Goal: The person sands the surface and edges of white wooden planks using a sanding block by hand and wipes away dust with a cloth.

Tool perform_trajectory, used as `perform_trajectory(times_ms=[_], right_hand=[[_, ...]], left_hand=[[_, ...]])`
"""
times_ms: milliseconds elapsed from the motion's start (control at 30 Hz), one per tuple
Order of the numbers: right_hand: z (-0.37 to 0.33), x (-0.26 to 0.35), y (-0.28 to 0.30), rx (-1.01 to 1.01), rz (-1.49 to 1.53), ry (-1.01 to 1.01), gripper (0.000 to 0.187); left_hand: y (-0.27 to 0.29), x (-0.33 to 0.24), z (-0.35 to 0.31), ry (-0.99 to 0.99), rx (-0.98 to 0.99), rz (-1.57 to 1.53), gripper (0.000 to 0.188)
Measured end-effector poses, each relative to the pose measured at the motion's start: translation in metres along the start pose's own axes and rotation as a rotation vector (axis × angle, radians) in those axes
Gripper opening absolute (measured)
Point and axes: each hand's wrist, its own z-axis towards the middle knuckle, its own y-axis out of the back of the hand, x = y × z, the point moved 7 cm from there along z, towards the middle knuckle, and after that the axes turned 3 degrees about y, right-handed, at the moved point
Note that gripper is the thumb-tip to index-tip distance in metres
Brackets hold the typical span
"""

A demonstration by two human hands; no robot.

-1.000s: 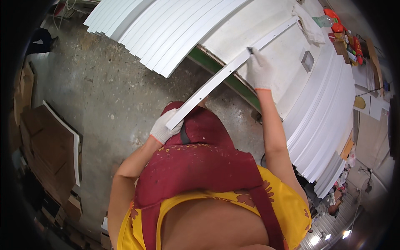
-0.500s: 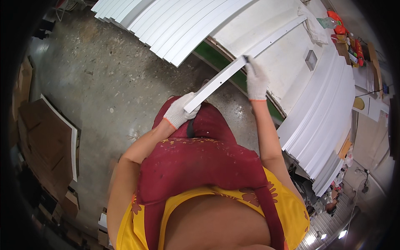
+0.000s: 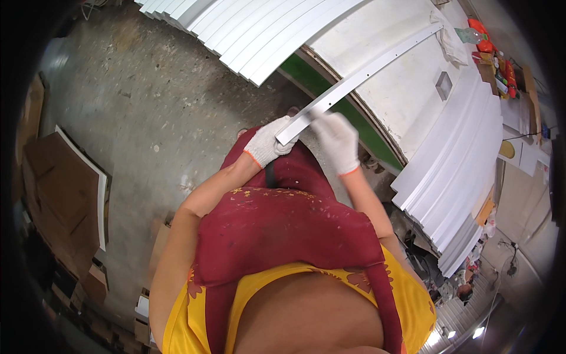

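Note:
A long white bar [image 3: 365, 74] with small dark holes along its side runs from my lap to the far right, across the white tabletop [image 3: 407, 82]. Its near end is gripped by my left hand [image 3: 268, 141], in a white knit glove with an orange cuff. My right hand [image 3: 337, 138], gloved the same way and smeared by motion, is curled beside the bar near that end. At its fingertips is a small dark thing, pressed to or close against the bar's upper face; its kind does not show.
White strips [image 3: 283, 35] lie side by side on the table's far left, jutting past its edge. More white strips [image 3: 448, 165] are stacked at right. A small grey block [image 3: 443, 85], a white cloth [image 3: 451, 44] and a clear bottle [image 3: 469, 35] are nearby. Brown boards [image 3: 62, 189] lean at left.
My right hand has slid along the bar toward me, from the table edge to near my left hand. The bar's near end and my left hand have shifted slightly up and right.

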Motion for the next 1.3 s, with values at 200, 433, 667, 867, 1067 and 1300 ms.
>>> perform_trajectory(times_ms=[200, 433, 667, 867, 1067, 1300], right_hand=[[0.026, -0.027, 0.034, -0.267, -0.297, 0.052, 0.027], [-0.051, 0.01, -0.07, 0.245, -0.16, 0.22, 0.03], [-0.004, -0.028, 0.032, -0.189, -0.022, -0.136, 0.034], [-0.023, 0.003, -0.021, -0.05, -0.067, 0.217, 0.032], [-0.047, 0.008, -0.038, 0.293, -0.073, 0.091, 0.028], [-0.032, -0.071, 0.066, -0.338, 0.456, -0.621, 0.026]], left_hand=[[-0.005, -0.002, -0.001, 0.021, 0.026, 0.028, 0.028], [-0.005, 0.0, -0.002, -0.1, -0.437, -0.044, 0.017], [-0.005, 0.006, 0.0, 0.013, 0.064, -0.023, 0.02], [-0.004, 0.005, 0.0, -0.007, -0.205, -0.115, 0.027], [-0.015, -0.011, -0.002, -0.067, 0.072, 0.244, 0.042], [-0.075, -0.031, -0.017, -0.131, -0.135, 0.984, 0.06]])
